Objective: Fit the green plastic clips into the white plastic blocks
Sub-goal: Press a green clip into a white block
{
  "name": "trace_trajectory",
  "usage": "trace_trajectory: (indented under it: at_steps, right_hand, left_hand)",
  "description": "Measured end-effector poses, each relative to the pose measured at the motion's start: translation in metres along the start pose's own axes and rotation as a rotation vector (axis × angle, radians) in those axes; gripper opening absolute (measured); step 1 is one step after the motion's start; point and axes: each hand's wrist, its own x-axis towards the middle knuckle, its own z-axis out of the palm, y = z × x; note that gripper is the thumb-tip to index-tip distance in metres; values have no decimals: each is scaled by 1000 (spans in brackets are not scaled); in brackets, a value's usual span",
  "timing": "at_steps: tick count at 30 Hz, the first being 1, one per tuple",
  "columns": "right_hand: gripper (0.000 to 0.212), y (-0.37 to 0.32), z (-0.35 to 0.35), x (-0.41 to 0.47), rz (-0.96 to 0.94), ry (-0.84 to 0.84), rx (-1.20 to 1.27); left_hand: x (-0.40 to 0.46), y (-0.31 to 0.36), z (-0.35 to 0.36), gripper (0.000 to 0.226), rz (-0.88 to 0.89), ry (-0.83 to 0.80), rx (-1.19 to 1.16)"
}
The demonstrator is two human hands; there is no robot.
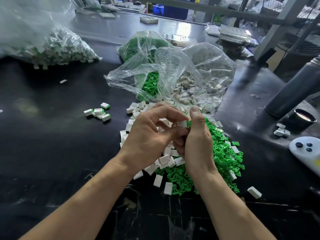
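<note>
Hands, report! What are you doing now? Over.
Left hand pinching white block. Right hand pressing green clip in. Nothing blocking.

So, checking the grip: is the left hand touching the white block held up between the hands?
Touching. The head view shows the left hand with fingertips pinching the white block, no gap, the right hand alongside.

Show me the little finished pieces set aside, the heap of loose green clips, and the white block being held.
finished pieces (98, 112): head view, middle of the small cluster.
green clips (223, 153): head view, middle of the loose heap.
white block (182, 123): head view, its visible face between both hands.
</note>
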Motion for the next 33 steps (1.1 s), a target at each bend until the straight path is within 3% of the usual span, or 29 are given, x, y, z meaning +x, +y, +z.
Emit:
trace_trajectory:
  at_steps: [6,10,33]
  right_hand:
    - [58,-1,-3,2,-49,-29,-76]
    - [66,-4,-1,2,-129,13,-149]
    - [76,-2,4,1,-265,75,-131]
  left_hand:
    - [0,0,3,18,-26,-2,-1]
    - [-1,1,3,21,-37,-15,20]
    - [-1,-8,5,21,-50,4,-116]
